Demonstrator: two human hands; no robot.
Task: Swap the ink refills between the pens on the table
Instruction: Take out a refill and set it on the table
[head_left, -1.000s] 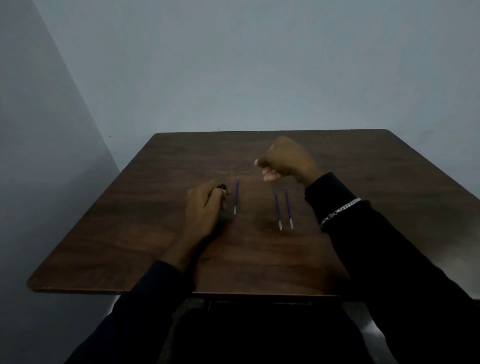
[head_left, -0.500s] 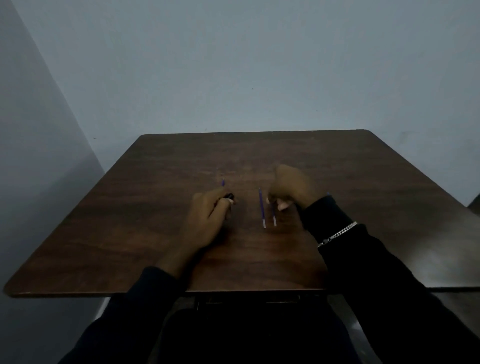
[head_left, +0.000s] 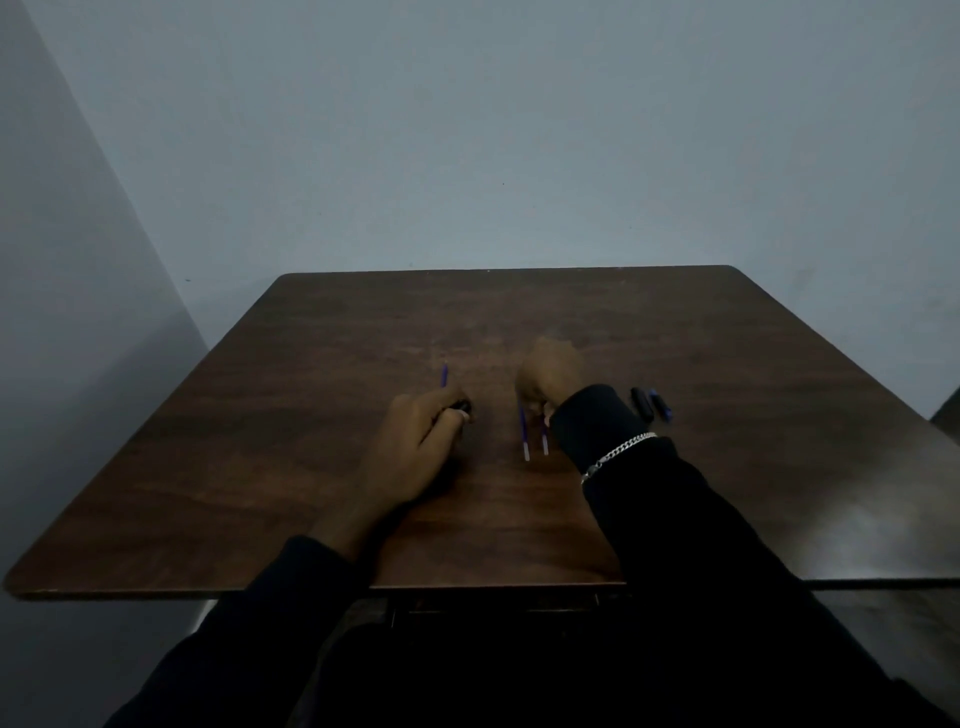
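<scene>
Two thin purple ink refills (head_left: 524, 434) lie side by side on the dark wooden table (head_left: 311, 467), pale tips toward me. My right hand (head_left: 550, 376) is curled over their far ends; its fingertips are hidden, so whether it pinches one is unclear. My left hand (head_left: 421, 441) rests on the table and grips a small black pen part (head_left: 462, 406) between thumb and fingers. A third purple refill (head_left: 444, 375) pokes out beyond the left hand. Black and blue pen pieces (head_left: 649, 402) lie to the right of my right sleeve.
The table stands against a pale wall, with another wall close on the left. Its near edge (head_left: 311, 590) runs just in front of my body. A silver bracelet (head_left: 618, 452) is on my right wrist.
My right hand came down from the table's far middle onto the far ends of the two refills. The pen pieces at right have come into view. My left hand stays on the black part.
</scene>
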